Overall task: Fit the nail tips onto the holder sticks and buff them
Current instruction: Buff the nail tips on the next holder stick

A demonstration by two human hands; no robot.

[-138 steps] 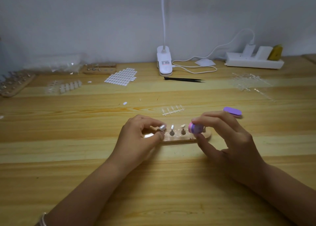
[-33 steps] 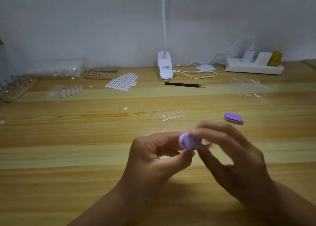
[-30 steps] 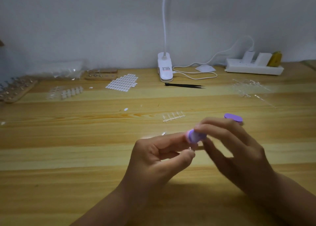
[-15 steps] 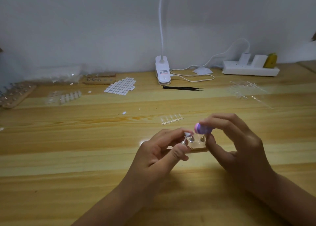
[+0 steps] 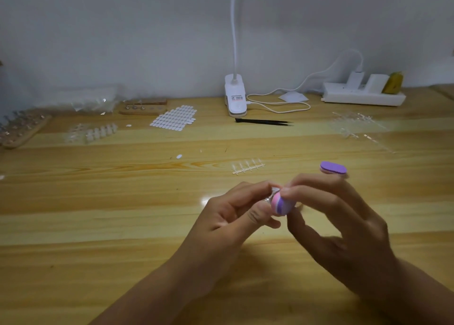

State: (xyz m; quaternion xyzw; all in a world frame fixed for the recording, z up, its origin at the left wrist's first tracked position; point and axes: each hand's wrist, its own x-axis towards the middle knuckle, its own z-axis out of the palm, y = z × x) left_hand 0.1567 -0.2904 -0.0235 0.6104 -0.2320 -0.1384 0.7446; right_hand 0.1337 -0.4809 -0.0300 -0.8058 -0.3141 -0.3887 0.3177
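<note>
Wooden tabletop (image 5: 98, 201) is seen beneath both hands. A holder stick (image 5: 273, 194) is pinched by thumb and forefinger of the left hand (image 5: 231, 216). A pink-purple buffer block (image 5: 282, 205), touching it, is gripped by curled fingers of the right hand (image 5: 344, 228). At one o'clock a second buffer (image 5: 333, 169) lies; at eleven, a nail-tip strip (image 5: 248, 166).

1 head-worn wide-angle camera looks forward and down across the wooden table (image 5: 98, 226) toward the back wall (image 5: 122, 29), close above the left hand (image 5: 228, 219) and right hand (image 5: 344, 228); far edges seem blurred.
</note>
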